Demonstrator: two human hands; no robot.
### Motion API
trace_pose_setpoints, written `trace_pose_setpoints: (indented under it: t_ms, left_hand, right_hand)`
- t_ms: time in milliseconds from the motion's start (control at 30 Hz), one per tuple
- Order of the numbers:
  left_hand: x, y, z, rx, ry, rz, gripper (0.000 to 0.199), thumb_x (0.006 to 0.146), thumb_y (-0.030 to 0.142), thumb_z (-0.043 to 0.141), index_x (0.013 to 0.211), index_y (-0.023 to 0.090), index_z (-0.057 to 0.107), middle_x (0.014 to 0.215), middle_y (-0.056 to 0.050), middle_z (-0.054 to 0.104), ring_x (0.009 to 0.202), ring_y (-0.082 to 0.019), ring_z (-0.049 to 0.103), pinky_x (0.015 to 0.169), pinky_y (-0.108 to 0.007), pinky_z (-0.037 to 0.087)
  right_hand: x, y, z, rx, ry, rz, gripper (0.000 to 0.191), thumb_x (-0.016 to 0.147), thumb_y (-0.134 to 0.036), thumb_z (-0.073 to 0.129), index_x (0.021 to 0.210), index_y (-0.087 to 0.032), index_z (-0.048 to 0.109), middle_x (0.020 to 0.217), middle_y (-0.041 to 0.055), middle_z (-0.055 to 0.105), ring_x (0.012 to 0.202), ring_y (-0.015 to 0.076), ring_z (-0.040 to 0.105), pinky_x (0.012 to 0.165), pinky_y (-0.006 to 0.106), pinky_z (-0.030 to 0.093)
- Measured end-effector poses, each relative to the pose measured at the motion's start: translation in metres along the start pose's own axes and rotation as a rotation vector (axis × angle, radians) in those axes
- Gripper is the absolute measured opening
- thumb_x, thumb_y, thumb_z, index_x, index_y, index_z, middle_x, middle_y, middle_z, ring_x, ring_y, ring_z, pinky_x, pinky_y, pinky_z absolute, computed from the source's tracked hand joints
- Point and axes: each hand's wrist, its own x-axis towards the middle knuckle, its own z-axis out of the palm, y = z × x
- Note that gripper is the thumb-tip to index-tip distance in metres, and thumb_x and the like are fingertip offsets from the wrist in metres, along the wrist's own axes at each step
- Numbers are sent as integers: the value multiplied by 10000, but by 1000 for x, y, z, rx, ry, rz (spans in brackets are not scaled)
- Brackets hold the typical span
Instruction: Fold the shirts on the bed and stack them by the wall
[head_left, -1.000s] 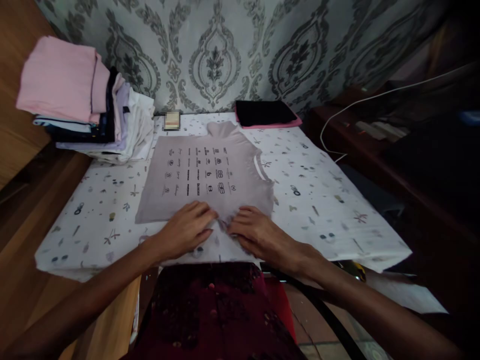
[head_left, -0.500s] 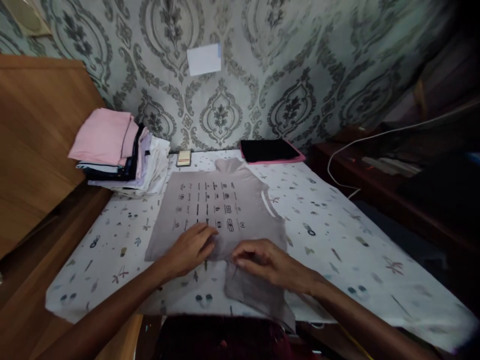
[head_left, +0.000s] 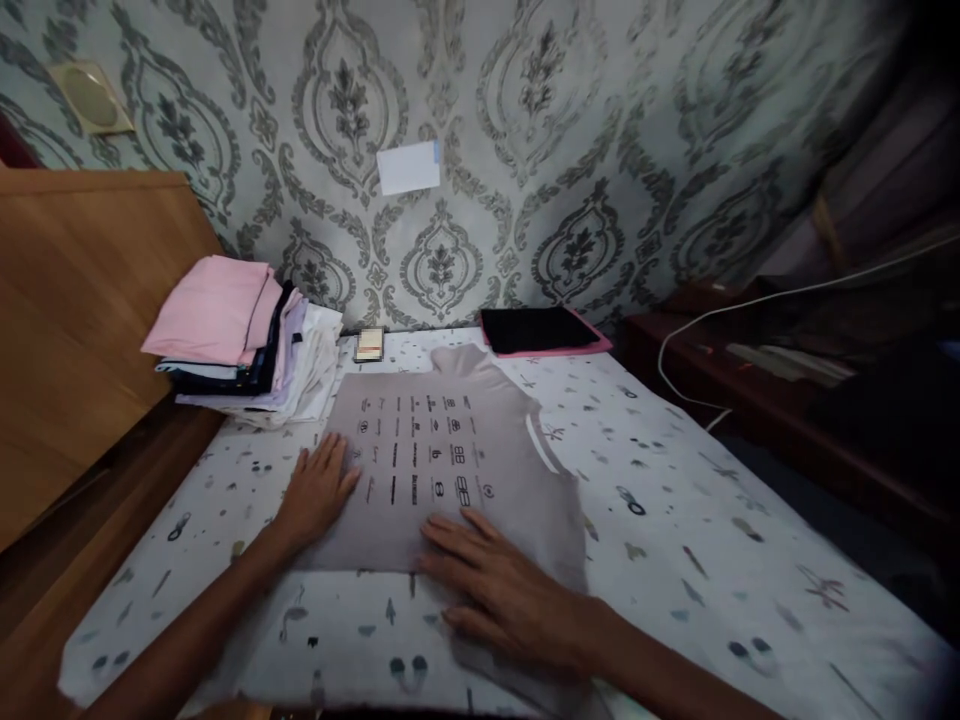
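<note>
A grey T-shirt [head_left: 405, 530] with rows of small black print lies flat on the patterned white cloth, its neckline turned to the right. My left hand [head_left: 316, 490] rests on the shirt's lower left edge, fingers spread. Over the near side, where the closer sleeve is, my right hand [head_left: 495, 585] lies flat with its fingers apart. That sleeve is partly hidden beneath the right hand and forearm.
A stack of folded clothes [head_left: 217, 310], pink on top, stands at the back left beside a wooden panel [head_left: 82, 320]. A small card-like box [head_left: 370, 345] and a folded black garment [head_left: 536, 330] over a pink one lie near the wall. A white cable [head_left: 750, 312] hangs at right.
My left hand has moved left to the shirt's edge and spread out. My right hand has opened from a curled pose and flattened on the near side. The view has tilted up.
</note>
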Motion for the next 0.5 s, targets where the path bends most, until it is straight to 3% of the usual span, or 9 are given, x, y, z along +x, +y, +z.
trace_pose_setpoints:
  t_ms: [133,267,367,500]
  left_hand:
    - [32,26,4,-84,30,142,654,1012,520,291,1520,114,365,1607,-180,352,1507,-288,295,1207,-502,273]
    - [75,50,10,-174,-38,293,659,1009,543,287,1540,158,343,1621,-149,336,1514,-263,281,1216,-476,255]
    - [104,36,13,-149,-73,207,665,1004,546,285,1533,149,355,1616,-153,344,1517,-273,273,1213,-496,247]
    - [134,-7,16,-101,-53,67,653,1008,503,264,1508,99,380,1604,-175,358,1505,-283,300,1199,-497,268]
  right_hand:
    - [29,28,-17,31,76,92,514,1035,-437,424,1488,-199,471,1574,138,420,1476,250,344,1228,496,225]
    - [65,77,-33,-46,116,249,547,1030,-414,415,1517,-164,426,1601,159,364,1501,263,288,1219,476,249]
    - [72,123,-44,-100,141,347,536,1020,-420,423,1502,-189,451,1598,134,381,1501,269,290,1228,483,218]
    - [62,182,-63,-187,268,492,451,997,-345,453,1398,-170,563,1535,151,466,1440,287,390,1189,470,289]
